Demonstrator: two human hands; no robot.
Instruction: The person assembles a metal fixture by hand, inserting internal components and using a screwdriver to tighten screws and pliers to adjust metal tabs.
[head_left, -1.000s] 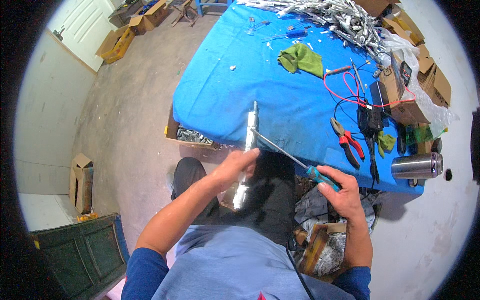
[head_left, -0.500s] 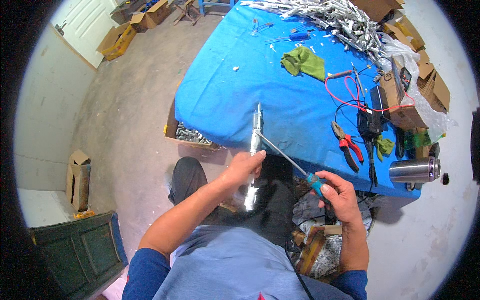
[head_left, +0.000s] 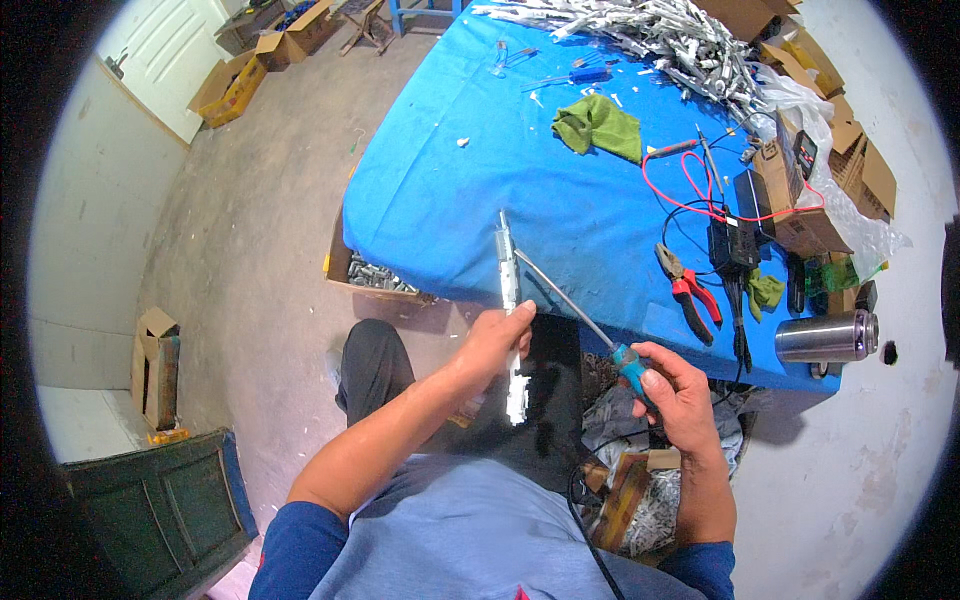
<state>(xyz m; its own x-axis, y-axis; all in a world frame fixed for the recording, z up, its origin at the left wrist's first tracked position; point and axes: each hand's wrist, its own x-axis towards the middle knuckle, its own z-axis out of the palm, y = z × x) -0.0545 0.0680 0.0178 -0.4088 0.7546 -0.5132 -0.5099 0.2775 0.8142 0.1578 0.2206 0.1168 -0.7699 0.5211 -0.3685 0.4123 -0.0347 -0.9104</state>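
Observation:
My left hand (head_left: 500, 338) is closed around the middle of a long, narrow white-and-silver part (head_left: 510, 275), whose exact kind I cannot make out. Its thin metal end points away over the table edge, and its ragged white end hangs down above my lap. In my right hand (head_left: 677, 392) is a screwdriver with a teal handle (head_left: 630, 366), gripped between thumb and fingers. The long metal shaft (head_left: 570, 302) slants up to the left, and its tip meets or nearly meets the side of the part.
A blue-clothed table (head_left: 420, 180) bears a heap of similar parts (head_left: 690, 50), a green cloth (head_left: 598, 128), red-handled pliers (head_left: 688, 292), a black adapter (head_left: 733, 243) and a steel flask (head_left: 826, 337). Under its left edge stands a box of metal pieces (head_left: 380, 275).
The long part has turned slightly in my left hand's grip, its far end shifting left and its near end right. My right hand and the screwdriver have barely moved.

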